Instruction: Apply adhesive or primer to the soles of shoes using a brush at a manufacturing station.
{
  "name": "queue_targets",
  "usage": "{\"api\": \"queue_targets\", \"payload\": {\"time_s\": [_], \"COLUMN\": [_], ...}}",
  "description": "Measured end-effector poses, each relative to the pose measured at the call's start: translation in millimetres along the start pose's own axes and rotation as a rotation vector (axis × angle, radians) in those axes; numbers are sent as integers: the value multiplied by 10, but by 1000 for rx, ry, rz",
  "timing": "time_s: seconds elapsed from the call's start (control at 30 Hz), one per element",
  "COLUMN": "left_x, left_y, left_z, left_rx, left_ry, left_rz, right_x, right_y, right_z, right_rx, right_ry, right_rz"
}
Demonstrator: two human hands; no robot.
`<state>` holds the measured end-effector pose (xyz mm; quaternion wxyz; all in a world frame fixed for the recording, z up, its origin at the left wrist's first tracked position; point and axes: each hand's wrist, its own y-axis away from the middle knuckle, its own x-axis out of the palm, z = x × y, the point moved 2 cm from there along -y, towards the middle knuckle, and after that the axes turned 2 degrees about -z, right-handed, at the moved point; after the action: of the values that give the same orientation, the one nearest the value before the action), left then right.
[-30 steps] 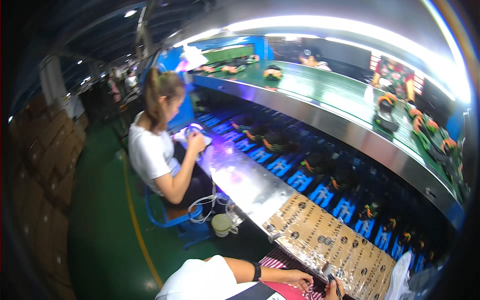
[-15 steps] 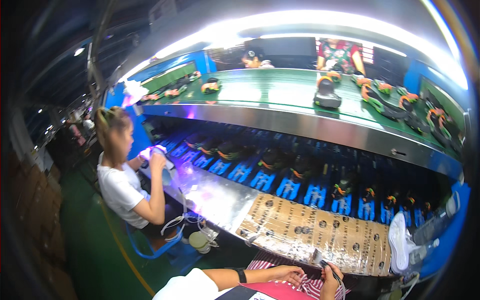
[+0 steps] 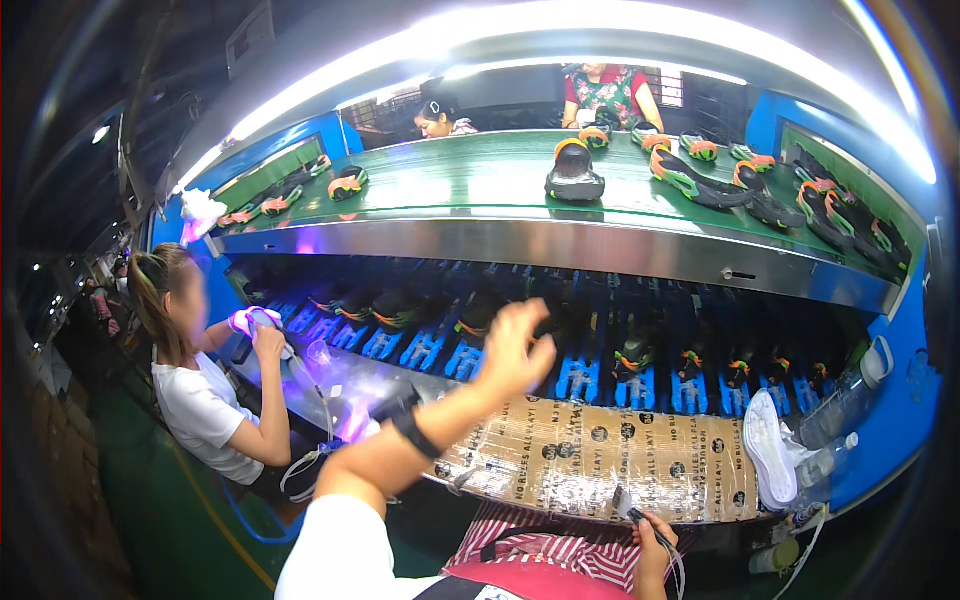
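My left hand (image 3: 515, 350) is raised over the lower rack, arm stretched forward, with fingers apart and nothing visible in them. Around it stand dark shoes (image 3: 632, 360) with orange and green trim, carried on blue holders (image 3: 578, 380). Whether my fingertips touch a shoe behind them is hard to tell. Down at the front edge of the cardboard-covered bench (image 3: 600, 455), my right hand (image 3: 655, 543) is closed round a brush-like tool (image 3: 626, 503). The tool has a flat pale tip and a dark handle, and thin cords hang below the hand.
Above the rack, a green conveyor belt (image 3: 450, 180) carries several shoes. A white sole (image 3: 768, 450) and clear bottles (image 3: 830, 460) occupy the bench's right end. At left sits a co-worker (image 3: 215, 390) with an item in both hands under purple light. Two people are beyond the belt.
My left hand has lifted from my lap and reached forward over the rack. My right hand keeps the tool near the bench edge. The view has shifted to the right.
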<state>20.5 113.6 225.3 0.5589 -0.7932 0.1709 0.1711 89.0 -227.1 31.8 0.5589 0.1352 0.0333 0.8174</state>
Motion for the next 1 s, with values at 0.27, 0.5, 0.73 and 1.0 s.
{"api": "queue_targets", "payload": {"time_s": [0.27,0.5,0.73,1.0], "left_x": [-599,-1150,-1593,-2152], "left_y": [-1779,-1803,-1849,-1871], "left_z": [1228,2179,2768,3531], "left_rx": [-440,-852,-921,-858], "left_ry": [-633,-673,-865,-932], "left_rz": [-482,70,-59,-124], "right_x": [-121,-320,82,779], "right_y": [87,-15,59,168], "right_z": [352,323,439,361], "right_rx": [-100,-99,-107,-49], "right_ry": [-61,46,91,129], "right_rz": [-13,-142,-166,-191]}}
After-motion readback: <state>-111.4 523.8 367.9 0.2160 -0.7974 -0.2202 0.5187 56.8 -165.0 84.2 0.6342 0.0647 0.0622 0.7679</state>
